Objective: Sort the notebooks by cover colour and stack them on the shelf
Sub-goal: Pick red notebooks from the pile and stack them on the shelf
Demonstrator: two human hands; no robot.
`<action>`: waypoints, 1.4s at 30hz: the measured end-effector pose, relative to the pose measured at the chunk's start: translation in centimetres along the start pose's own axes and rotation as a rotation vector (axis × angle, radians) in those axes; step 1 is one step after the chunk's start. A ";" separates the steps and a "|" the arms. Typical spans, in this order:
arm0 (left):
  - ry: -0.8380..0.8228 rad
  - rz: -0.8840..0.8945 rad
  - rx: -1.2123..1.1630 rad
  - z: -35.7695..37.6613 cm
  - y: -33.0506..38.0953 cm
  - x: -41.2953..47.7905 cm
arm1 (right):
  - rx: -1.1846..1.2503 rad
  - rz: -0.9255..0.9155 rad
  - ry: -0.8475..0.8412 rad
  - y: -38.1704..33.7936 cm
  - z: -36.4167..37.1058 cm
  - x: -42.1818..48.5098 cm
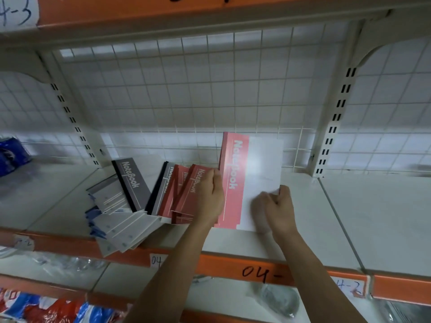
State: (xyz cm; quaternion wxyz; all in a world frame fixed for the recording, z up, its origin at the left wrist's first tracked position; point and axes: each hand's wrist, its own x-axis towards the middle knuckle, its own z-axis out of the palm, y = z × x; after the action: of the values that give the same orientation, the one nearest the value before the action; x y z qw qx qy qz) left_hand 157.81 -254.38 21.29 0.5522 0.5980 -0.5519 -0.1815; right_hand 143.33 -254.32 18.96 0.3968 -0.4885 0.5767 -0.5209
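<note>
A pink-and-white notebook [251, 180] stands upright on the white shelf [314, 217], near its middle. My right hand [278, 210] pinches its lower right edge. My left hand [210, 197] grips the notebook's left spine side, just beside two leaning dark red notebooks [179, 194]. Left of those leans a grey notebook with a black spine [131, 183]. Several grey and blue notebooks [116, 220] lie fanned in a loose pile that overhangs the shelf's front edge.
A wire grid [186, 89] backs the shelf, with slotted uprights [335, 117] on either side. A blue can [11, 155] lies at far left. The orange shelf lip [233, 264] bears handwritten labels. Packaged goods [46, 306] sit on the shelf below.
</note>
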 end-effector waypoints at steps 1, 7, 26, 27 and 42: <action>-0.004 -0.010 -0.051 0.0 0.0 0.0 | 0.048 0.008 0.011 0.0 -0.1 0.1; -0.167 -0.208 0.995 -1.2 -3.2 1.9 | 0.027 -0.064 -0.020 -0.2 -0.8 0.5; -0.087 0.047 -0.033 0.8 -0.6 -0.7 | 0.242 -0.057 0.025 0.3 -0.5 1.0; -0.079 0.056 -0.102 0.9 -0.6 -1.0 | 0.275 -0.054 0.017 -0.1 -0.8 1.0; -0.020 -0.098 -0.162 4.4 0.5 -3.5 | 0.019 -0.123 0.014 0.9 -3.0 -0.3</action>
State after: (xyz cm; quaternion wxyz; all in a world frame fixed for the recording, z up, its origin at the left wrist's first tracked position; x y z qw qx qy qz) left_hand 152.78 -253.24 18.93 0.5837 0.5759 -0.5109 -0.2581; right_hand 140.39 -253.44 18.52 0.3646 -0.5155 0.5436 -0.5531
